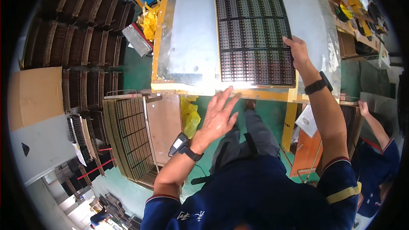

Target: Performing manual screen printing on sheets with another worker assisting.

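Note:
A large dark panel (253,30), printed with a repeating grid of small pale and reddish marks, lies on the light-topped worktable (191,30). My right hand (300,55) grips the panel's right edge; its thumb rests on top and the other fingers are partly hidden. At the table's front edge, my left hand (218,117) is open with its fingers apart. Its fingertips come close to the panel's near edge, and I cannot tell whether they touch it. Glare whitens the panel's near left corner.
A rack (134,136) full of similar panels stands at the left beside a brown board (164,123). Yellow plastic bags (190,115) hang near the table. Tall shelving (81,34) fills the far left. Another person (377,162) is close by on the right. Tape rolls and clutter (347,10) lie far right.

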Action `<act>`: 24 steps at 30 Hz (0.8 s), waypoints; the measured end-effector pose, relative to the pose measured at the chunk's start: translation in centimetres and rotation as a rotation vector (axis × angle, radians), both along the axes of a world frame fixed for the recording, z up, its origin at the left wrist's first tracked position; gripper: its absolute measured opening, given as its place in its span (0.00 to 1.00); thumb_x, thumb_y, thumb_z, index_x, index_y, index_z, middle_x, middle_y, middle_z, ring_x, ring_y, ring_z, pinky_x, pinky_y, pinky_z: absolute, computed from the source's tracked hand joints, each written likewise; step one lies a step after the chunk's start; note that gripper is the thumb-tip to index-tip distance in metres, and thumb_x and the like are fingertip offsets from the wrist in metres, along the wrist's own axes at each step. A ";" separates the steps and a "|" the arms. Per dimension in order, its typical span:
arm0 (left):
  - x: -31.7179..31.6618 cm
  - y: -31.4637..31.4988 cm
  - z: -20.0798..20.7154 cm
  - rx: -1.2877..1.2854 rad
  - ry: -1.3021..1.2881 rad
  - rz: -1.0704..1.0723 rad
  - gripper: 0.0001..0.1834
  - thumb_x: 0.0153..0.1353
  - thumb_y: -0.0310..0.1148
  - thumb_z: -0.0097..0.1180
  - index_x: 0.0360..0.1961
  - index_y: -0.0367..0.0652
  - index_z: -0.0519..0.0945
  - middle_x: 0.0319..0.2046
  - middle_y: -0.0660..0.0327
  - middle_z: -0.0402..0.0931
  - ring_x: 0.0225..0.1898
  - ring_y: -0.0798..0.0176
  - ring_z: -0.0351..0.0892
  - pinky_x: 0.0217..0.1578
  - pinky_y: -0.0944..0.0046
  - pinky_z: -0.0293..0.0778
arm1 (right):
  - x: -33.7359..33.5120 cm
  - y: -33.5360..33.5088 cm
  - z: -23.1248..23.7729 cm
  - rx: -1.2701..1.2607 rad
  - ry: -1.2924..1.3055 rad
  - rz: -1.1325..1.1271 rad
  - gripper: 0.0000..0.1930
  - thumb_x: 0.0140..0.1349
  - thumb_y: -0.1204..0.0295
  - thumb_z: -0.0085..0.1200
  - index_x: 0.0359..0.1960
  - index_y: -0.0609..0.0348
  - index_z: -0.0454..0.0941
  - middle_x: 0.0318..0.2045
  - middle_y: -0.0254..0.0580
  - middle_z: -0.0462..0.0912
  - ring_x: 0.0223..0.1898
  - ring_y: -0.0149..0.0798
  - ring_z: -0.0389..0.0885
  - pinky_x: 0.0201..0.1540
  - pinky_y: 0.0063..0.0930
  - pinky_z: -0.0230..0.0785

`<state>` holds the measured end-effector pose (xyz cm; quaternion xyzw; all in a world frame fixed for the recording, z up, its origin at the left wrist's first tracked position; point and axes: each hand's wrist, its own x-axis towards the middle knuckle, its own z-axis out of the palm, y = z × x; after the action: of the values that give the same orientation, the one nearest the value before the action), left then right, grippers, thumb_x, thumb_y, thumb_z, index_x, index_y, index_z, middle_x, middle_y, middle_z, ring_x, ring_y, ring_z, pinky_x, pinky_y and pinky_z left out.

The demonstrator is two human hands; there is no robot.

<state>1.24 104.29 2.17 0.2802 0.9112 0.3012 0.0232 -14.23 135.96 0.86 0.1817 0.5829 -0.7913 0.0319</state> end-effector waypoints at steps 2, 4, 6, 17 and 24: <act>-1.2 0.4 -0.1 -0.037 0.022 0.025 0.31 0.51 0.29 0.64 0.59 0.42 0.72 0.65 0.50 0.59 0.56 0.40 0.64 0.56 0.49 0.66 | -1.3 0.3 -0.2 -0.014 -0.017 0.007 0.14 0.64 0.74 0.52 0.47 0.75 0.74 0.37 0.46 0.82 0.34 0.35 0.82 0.38 0.28 0.77; -2.6 0.7 -0.1 -0.076 0.056 0.046 0.31 0.50 0.29 0.64 0.58 0.42 0.72 0.64 0.49 0.60 0.56 0.40 0.64 0.56 0.48 0.65 | -2.8 0.3 0.0 -0.025 -0.011 0.002 0.14 0.64 0.74 0.52 0.47 0.74 0.74 0.37 0.46 0.82 0.34 0.35 0.82 0.38 0.27 0.77; -2.9 0.4 -0.3 -0.133 0.074 0.065 0.31 0.50 0.30 0.64 0.58 0.41 0.72 0.64 0.49 0.60 0.56 0.40 0.64 0.54 0.47 0.66 | -2.8 -0.1 -0.4 -0.039 -0.010 -0.003 0.14 0.64 0.74 0.53 0.46 0.73 0.75 0.37 0.45 0.82 0.34 0.34 0.82 0.39 0.27 0.77; -3.1 -0.2 -0.3 -0.157 0.100 0.047 0.30 0.51 0.31 0.63 0.58 0.41 0.72 0.63 0.49 0.61 0.56 0.41 0.64 0.53 0.47 0.65 | -2.1 -0.4 -1.0 0.015 0.032 0.001 0.12 0.65 0.71 0.52 0.43 0.71 0.74 0.34 0.43 0.81 0.32 0.33 0.80 0.37 0.27 0.76; -3.1 -0.6 -0.6 -0.167 0.095 0.048 0.30 0.51 0.31 0.63 0.57 0.41 0.73 0.63 0.50 0.61 0.57 0.42 0.64 0.53 0.47 0.65 | -2.5 -0.8 -1.4 0.023 0.022 -0.021 0.12 0.64 0.72 0.53 0.43 0.72 0.75 0.34 0.43 0.82 0.32 0.32 0.80 0.37 0.27 0.75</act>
<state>-1.88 103.72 1.61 0.2695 0.9396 0.2112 -0.0042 -16.69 135.13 -0.57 0.1795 0.5903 -0.7868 0.0151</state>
